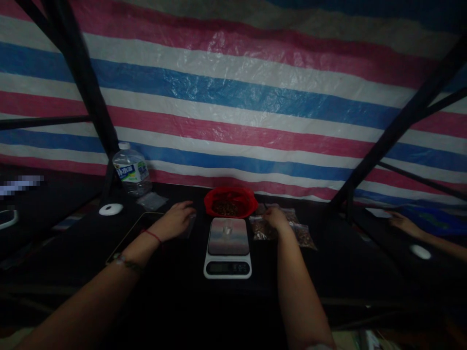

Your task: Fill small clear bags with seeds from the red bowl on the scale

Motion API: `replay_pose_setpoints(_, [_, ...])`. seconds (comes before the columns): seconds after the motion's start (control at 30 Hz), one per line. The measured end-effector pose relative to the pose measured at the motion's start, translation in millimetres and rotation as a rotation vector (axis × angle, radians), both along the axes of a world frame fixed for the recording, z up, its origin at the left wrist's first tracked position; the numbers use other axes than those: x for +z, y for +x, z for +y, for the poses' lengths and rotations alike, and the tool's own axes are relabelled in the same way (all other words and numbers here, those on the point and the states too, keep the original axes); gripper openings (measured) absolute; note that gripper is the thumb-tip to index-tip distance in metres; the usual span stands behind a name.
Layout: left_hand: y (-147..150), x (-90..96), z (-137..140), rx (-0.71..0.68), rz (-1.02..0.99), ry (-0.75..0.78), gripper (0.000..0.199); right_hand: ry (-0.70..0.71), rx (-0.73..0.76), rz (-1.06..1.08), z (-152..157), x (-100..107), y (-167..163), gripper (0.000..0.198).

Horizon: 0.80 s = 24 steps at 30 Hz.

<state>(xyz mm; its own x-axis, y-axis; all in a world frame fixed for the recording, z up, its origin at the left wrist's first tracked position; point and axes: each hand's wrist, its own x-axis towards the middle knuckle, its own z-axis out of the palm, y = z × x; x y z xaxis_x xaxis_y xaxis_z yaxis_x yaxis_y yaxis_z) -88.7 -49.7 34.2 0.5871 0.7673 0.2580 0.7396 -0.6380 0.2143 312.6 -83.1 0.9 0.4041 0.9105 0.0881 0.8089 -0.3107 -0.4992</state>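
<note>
A white digital scale (228, 248) with a shiny plate sits on the dark table in front of me. Behind it stands a red bowl (230, 201) holding small brown pieces. My left hand (175, 219) rests palm down left of the scale, fingers touching a small clear bag (190, 224) whose edge shows beside them. My right hand (276, 218) lies right of the scale on top of clear bags filled with brown pieces (292, 230); whether it grips one is hidden.
A water bottle (131, 171) stands at the back left, with a flat clear packet (151, 200) and a white round object (111, 209) near it. A dark tablet (133, 231) lies under my left wrist. Another person's arm (419, 234) reaches in at the right. Striped tarp hangs behind.
</note>
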Motion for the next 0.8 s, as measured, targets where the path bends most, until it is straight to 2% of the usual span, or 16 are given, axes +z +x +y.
replay_pose_setpoints(0.1, [24,24.3,5,0.004,-0.25,0.135,0.03,0.037,0.005,0.035,0,7,6,0.017])
replay_pose_setpoints(0.13, [33,30.2,5,0.0,-0.315,0.15,0.029,0.094,-0.014,0.055,0,10,7,0.021])
replay_pose_setpoints(0.2, [51,38.3,6,-0.019,-0.399,0.14,0.027,0.31,-0.086,0.145,-1,18,9,0.026])
replay_pose_setpoints(0.3, [77,44.1,5,-0.072,-0.471,0.089,0.024,0.732,-0.238,0.344,-5,30,5,0.028])
replay_pose_setpoints(0.4, [98,45.9,4,-0.159,-0.554,0.002,0.023,0.943,-0.289,0.468,-11,40,-12,0.028])
replay_pose_setpoints(0.47, [110,44.9,5,-0.232,-0.64,-0.103,0.024,0.96,-0.218,0.6,-13,44,-29,0.027])
replay_pose_setpoints(0.57, [121,39.5,5,-0.301,-0.801,-0.255,0.03,0.842,-0.016,0.76,-14,45,-58,0.026])
replay_pose_setpoints(0.63, [124,34.8,5,-0.318,-0.857,-0.287,0.038,0.761,0.099,0.715,-14,44,-75,0.025])
replay_pose_setpoints(0.7, [124,30.6,6,-0.332,-0.844,-0.234,0.041,0.708,0.212,0.585,-13,45,-89,0.02])
replay_pose_setpoints(0.8, [120,25.3,8,-0.341,-0.749,-0.104,0.027,0.692,0.369,0.376,-11,52,-103,0.013])
